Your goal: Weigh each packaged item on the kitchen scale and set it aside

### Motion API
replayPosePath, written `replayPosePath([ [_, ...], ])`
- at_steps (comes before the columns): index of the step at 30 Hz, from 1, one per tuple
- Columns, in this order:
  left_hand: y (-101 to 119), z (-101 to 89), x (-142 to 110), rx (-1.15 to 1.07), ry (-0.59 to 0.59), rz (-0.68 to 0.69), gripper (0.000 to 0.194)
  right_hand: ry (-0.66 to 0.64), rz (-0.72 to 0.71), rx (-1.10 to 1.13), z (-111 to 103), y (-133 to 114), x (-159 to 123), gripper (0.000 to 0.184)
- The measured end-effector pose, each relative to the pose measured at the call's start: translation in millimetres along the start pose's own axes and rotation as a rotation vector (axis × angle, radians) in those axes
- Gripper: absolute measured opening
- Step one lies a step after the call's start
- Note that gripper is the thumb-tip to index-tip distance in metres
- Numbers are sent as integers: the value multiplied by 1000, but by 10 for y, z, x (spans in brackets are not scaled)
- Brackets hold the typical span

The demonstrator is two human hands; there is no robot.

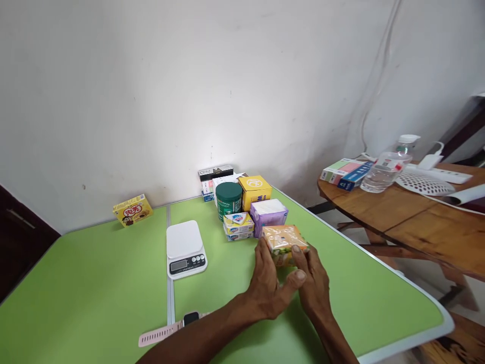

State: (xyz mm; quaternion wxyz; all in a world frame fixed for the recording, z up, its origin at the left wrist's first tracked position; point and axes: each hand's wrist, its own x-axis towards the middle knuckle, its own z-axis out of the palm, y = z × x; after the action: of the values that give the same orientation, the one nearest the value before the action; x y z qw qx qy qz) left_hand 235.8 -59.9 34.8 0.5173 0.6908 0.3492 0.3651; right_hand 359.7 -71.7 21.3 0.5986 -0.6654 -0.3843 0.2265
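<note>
Between my two hands is an orange plastic-wrapped pack of tissues (285, 237). My left hand (265, 283) grips its left side, and my right hand (312, 278) grips the right side with a thumb on the near face. Just behind the pack stands a purple pack of tissues (268, 212). To its left lie two stacked soap boxes (238, 225), yellow and white. A green canister (229, 199) and a yellow box (256, 189) stand behind these. The underside of the orange pack is hidden.
A white kitchen scale (185, 242) lies left of my hands on the green table (106, 288). A pink-strapped smartwatch (190, 318) is near my left forearm. A yellow snack box (132, 211) stands by the wall. A water bottle (386, 169) stands on the wooden table (428, 227).
</note>
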Motion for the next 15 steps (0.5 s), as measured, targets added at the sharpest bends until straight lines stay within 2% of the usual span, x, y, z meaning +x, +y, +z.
replayPosePath([
  [5, -139, 167, 292, 75, -58, -67, 114, 12, 26, -115, -114, 134, 302, 57],
  [11, -266, 148, 489, 47, -35, -37, 119, -41, -4, -168, -73, 196, 515, 50],
  [15, -221, 91, 525, 19, -43, -74, 124, -42, 4, -175, -32, 240, 593, 49],
])
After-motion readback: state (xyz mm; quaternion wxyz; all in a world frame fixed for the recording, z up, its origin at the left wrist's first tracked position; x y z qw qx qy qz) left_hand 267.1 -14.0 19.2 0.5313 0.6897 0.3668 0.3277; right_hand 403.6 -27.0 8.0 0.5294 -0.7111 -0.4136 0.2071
